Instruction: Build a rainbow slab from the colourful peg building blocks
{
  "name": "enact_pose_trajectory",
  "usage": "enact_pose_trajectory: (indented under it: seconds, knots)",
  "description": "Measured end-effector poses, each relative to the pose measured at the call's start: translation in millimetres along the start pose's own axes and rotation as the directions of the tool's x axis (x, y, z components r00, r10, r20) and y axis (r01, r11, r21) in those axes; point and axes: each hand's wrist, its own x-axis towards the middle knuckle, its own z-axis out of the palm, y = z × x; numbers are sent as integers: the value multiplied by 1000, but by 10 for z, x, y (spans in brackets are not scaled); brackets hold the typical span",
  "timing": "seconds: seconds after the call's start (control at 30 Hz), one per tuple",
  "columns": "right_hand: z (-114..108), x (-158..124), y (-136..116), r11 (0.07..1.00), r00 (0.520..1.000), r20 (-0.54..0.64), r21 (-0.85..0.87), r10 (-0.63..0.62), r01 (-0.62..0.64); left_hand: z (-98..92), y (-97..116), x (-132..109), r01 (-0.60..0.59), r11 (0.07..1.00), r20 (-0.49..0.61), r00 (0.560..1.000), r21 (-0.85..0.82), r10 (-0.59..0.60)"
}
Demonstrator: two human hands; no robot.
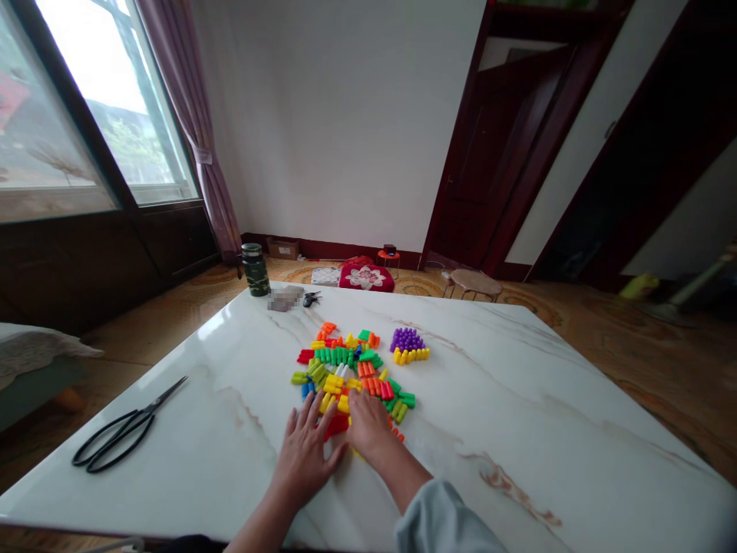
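Blocks lie heaped; at their near edge the left hand rests flat, fingers spread, empty; the right hand, flat too, seems to cover some.

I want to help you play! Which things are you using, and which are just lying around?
In use: left hand and right hand, both at the near edge of the colourful blocks; the purple-and-yellow block cluster beside them.
Lying about: black scissors, camouflage bottle, keys.
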Motion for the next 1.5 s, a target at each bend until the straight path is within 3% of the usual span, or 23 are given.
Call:
enact_pose_trajectory:
  seconds: [0.5,0.57,0.67,0.83,0.9,0.97,1.07,1.17,1.23,1.33,1.43,1.5]
  knots:
    - [0,-125,75,1000,1000,14,-7,8,-8,47,-27,-10,-9,1000,-11,1000,-1,9]
    - [28,-116,105,997,999,-31,68,-27,29,42,-24,-9,-9,1000,-10,1000,-3,9]
    - [57,-91,209,956,977,-209,277,-36,95,29,-14,-9,-6,1000,-12,1000,-2,6]
    - [70,-51,760,761,818,-546,605,182,235,6,-5,-9,-3,1000,-24,1000,-12,3]
    - [110,-39,1108,706,758,-564,679,327,200,-4,-4,-7,2,1000,-19,1000,-13,-2]
    - [170,-33,1450,614,717,-489,782,497,108,-12,-2,-5,4,1000,-10,1000,-14,-4]
    - [257,-37,1818,414,725,-336,907,601,77,-19,1,-4,7,1000,0,1000,-19,-7]
    - [307,-32,1981,171,780,-178,981,600,92,-17,3,-4,5,1000,3,1000,-20,-5]
    - [322,-11,2038,111,807,-110,992,580,55,-11,2,-4,8,1000,6,1000,-15,-8]
    - [306,36,2135,286,774,-112,954,623,-93,-1,-4,-4,8,1000,6,1000,-6,-8]
    - [220,72,2212,607,717,-293,763,633,-224,5,-9,-4,2,1000,7,1000,-2,-2]
    - [131,99,2197,786,742,-385,541,549,-301,5,-9,-4,5,1000,11,1000,0,-5]
